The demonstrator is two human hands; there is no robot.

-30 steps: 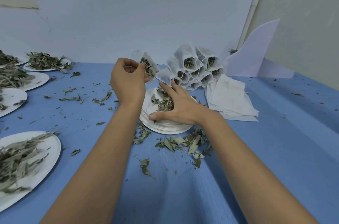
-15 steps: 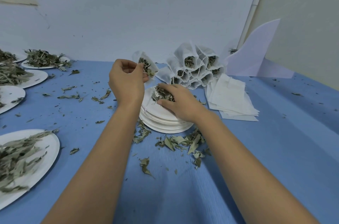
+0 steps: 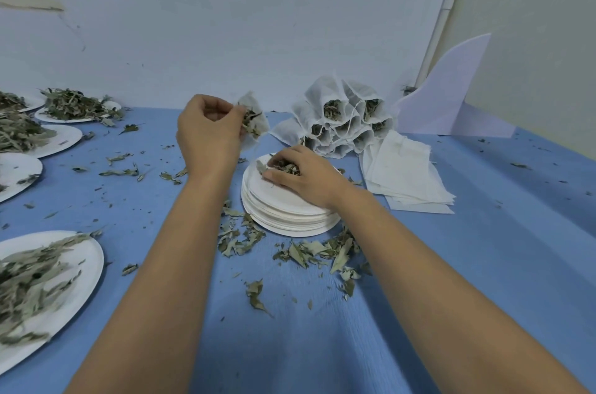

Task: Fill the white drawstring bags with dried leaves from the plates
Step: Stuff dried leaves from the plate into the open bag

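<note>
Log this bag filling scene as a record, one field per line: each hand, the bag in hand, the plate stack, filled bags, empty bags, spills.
left hand: pinches the open bag at its mouth, held above the table
open bag: white, leaves showing inside
right hand: fingers curled round dried leaves on the top plate
plate stack: white, mid-table
filled bags: piled by the wall, mouths toward the camera
empty bags: flat pile right of the plate stack
spilled leaves: scattered on the blue table in front of the plate stack
leaf plates: several along the left
</note>
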